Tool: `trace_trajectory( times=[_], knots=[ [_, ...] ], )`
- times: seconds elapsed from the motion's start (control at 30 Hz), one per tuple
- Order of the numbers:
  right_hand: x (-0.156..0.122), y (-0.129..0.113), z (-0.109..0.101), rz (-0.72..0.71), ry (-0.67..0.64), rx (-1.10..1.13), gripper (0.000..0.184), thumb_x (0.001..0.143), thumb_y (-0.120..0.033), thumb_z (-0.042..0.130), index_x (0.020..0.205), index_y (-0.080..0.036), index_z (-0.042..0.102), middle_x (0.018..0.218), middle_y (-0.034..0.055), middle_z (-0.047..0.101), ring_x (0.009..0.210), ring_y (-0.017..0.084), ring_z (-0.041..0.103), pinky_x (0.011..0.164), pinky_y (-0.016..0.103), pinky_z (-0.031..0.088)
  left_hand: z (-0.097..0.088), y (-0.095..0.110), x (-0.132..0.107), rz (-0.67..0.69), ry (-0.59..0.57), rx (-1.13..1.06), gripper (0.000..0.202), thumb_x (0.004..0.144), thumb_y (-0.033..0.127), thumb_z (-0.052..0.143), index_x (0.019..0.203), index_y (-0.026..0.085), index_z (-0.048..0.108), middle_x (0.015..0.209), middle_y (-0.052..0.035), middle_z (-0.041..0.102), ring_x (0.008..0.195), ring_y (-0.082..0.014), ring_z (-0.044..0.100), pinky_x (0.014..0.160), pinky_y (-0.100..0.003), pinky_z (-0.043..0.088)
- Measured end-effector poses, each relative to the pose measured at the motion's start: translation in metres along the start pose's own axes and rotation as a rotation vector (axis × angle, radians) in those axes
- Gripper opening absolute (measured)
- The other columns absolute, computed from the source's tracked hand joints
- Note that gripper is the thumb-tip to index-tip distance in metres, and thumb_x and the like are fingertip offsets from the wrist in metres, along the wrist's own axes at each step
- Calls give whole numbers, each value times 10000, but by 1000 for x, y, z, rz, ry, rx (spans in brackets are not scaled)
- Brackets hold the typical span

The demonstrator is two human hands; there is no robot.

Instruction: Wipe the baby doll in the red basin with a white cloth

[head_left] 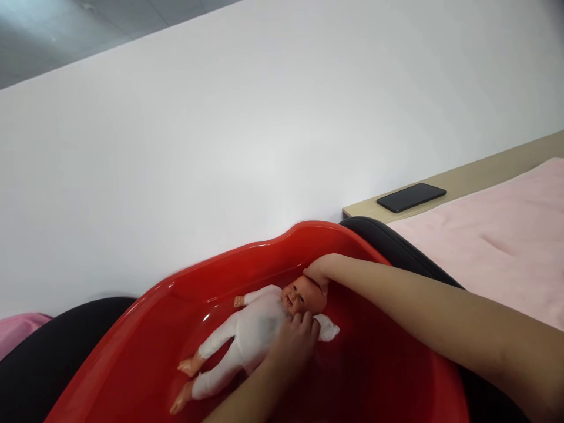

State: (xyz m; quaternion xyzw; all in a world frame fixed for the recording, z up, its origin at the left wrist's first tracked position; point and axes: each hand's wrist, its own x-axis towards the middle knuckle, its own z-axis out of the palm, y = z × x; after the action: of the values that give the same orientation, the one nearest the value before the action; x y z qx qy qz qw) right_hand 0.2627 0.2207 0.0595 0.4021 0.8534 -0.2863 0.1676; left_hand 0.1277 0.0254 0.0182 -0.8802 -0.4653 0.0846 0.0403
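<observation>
My bare left arm (259,388) comes up from six o'clock. My left hand (300,335) has its back up and its fingers bent, pointing to one o'clock. My bare right arm (409,305) reaches in from four o'clock. My right hand (322,270) sits at one o'clock from my left, most fingers hidden.

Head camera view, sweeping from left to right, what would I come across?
Pink fabric at the left edge → the doll's bare feet → the person's left hand → the black phone. The red tub spans several of these, so it has no single place.
</observation>
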Motion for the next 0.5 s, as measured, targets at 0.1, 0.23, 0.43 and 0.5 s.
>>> trace_trajectory(
  times=[0.1, 0.23, 0.43, 0.5],
  knots=[
    [-8, -5, -4, -17, -81, -106, 547, 397, -85, 941, 906, -107, 742, 1028, 87, 755, 1062, 316, 669, 1042, 411, 478, -13, -8, -5, -57, 52, -20, 301, 1001, 130, 419, 1137, 116, 687, 1238, -204, 700, 1097, -360, 670, 799, -404, 513],
    [-12, -8, -7, -32, -126, -147, 705, 423, -128, 964, 1093, -120, 743, 1153, 105, 736, 1149, 341, 647, 1095, 415, 446, -20, -12, -12, -115, 41, -55, 285, 991, 126, 430, 1135, 116, 677, 1240, -200, 691, 1045, -351, 678, 740, -375, 491],
    [-11, -6, -5, -10, -137, -143, 973, 428, -156, 974, 1346, -139, 650, 1283, 127, 693, 1227, 377, 623, 1076, 443, 475, 1, -4, -8, -25, 38, -33, 208, 990, 146, 505, 1096, 148, 684, 1080, -117, 719, 951, -299, 683, 688, -352, 442],
    [-11, -6, -4, -16, -144, -159, 927, 449, -187, 975, 1320, -148, 661, 1265, 118, 700, 1222, 377, 629, 1084, 456, 471, 10, -1, -6, 10, 21, -25, 216, 1004, 171, 501, 1115, 149, 685, 1085, -112, 723, 913, -283, 689, 667, -349, 430]
  ],
)
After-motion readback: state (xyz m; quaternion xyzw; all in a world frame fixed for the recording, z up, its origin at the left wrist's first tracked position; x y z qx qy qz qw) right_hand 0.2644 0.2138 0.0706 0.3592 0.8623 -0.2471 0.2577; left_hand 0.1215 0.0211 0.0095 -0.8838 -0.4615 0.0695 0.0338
